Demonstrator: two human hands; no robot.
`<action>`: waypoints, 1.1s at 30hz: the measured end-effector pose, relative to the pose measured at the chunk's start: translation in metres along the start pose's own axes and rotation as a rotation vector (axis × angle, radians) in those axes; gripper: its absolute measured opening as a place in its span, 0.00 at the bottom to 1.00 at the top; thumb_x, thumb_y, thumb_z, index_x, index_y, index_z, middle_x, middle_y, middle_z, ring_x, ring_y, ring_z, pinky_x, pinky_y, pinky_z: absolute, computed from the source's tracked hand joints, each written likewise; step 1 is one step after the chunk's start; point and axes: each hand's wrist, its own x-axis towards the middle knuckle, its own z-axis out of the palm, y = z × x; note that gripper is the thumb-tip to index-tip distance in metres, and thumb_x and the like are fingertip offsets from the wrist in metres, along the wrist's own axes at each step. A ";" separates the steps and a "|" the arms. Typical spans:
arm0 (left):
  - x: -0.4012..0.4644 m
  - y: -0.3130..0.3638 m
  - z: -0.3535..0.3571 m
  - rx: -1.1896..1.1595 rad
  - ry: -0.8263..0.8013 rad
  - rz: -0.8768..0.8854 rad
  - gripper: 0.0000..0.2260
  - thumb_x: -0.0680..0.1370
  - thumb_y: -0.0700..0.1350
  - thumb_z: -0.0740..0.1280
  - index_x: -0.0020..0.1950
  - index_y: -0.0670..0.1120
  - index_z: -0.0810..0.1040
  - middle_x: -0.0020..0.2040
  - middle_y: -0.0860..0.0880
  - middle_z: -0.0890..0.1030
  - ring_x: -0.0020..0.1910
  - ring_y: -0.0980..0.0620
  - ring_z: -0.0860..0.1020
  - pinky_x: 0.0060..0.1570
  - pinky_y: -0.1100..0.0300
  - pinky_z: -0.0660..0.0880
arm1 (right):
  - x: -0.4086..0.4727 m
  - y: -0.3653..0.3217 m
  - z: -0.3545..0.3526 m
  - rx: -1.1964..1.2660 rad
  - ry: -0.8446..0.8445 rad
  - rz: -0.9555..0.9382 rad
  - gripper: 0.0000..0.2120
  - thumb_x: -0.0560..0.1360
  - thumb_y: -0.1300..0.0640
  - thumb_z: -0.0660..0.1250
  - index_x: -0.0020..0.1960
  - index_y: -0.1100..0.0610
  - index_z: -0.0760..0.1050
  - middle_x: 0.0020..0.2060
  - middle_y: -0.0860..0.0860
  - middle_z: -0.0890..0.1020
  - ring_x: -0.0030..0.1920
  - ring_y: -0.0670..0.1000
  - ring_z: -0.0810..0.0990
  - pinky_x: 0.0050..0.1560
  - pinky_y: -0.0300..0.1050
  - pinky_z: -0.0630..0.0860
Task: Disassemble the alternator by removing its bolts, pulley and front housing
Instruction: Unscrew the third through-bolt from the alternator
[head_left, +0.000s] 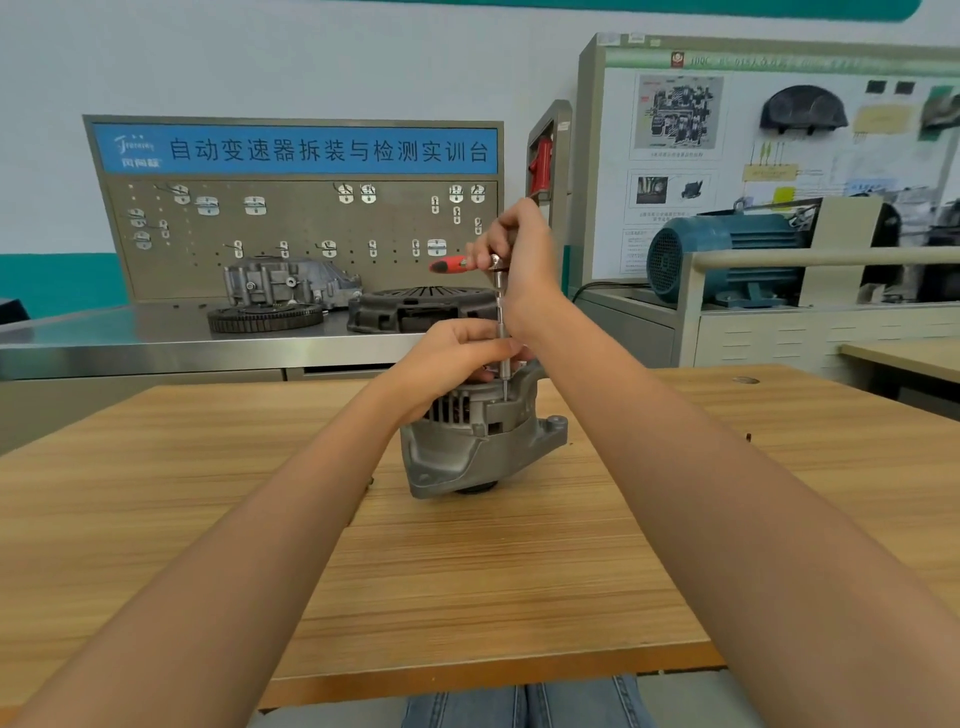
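Alternator (480, 441), one unit, grey cast housing, stands on end on the wooden table (519, 571), roughly centre of the tabletop, with a dark part underneath touching the wood. Vent slots visible on the upper side; one mounting ear with a hole sticks out to the right.

Two hands, both bare. Left hand (452, 358) sits on top of the alternator, fingers curled, fingertips pinching the lower part of the extension shaft (501, 322) just above the housing. Right hand (519, 244) is higher up, fingers curled round the head of the ratchet (467, 263). One ratchet: red-and-black handle points left, roughly level; thin metal shaft runs straight down from its head into the top of the alternator. Whatever the shaft tip meets is hidden by the left hand and housing, so can't tell which bolt.

Behind the table: one steel bench (156, 343) carrying three parts: one toothed ring gear (265, 317), one clutch cover (421, 309), one grey gearbox casing (291, 283). One pegboard (296, 234) with a blue sign and many hooks. Right side: one blue electric motor (727, 254) on a beige stand, one display board (779, 140) behind it. Blue jeans (524, 706) at bottom edge.
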 end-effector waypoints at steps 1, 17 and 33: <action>0.000 0.000 0.000 -0.008 -0.001 0.003 0.06 0.78 0.43 0.66 0.51 0.50 0.82 0.46 0.56 0.85 0.45 0.63 0.81 0.41 0.70 0.75 | -0.001 0.000 0.000 -0.007 0.018 -0.005 0.20 0.76 0.62 0.52 0.26 0.57 0.62 0.18 0.52 0.67 0.22 0.49 0.67 0.25 0.33 0.73; 0.001 -0.002 0.002 0.082 0.150 0.000 0.09 0.76 0.35 0.63 0.44 0.48 0.77 0.38 0.50 0.80 0.29 0.68 0.76 0.29 0.74 0.71 | -0.013 0.043 -0.004 -1.112 0.264 -0.726 0.04 0.72 0.61 0.61 0.42 0.62 0.72 0.39 0.54 0.71 0.44 0.54 0.69 0.57 0.53 0.67; -0.004 -0.001 0.004 -0.007 0.051 0.024 0.08 0.78 0.41 0.66 0.44 0.51 0.82 0.39 0.56 0.84 0.40 0.62 0.80 0.42 0.69 0.76 | -0.008 0.013 -0.001 -0.354 0.124 -0.182 0.20 0.79 0.59 0.53 0.29 0.57 0.65 0.27 0.49 0.70 0.30 0.46 0.69 0.35 0.38 0.66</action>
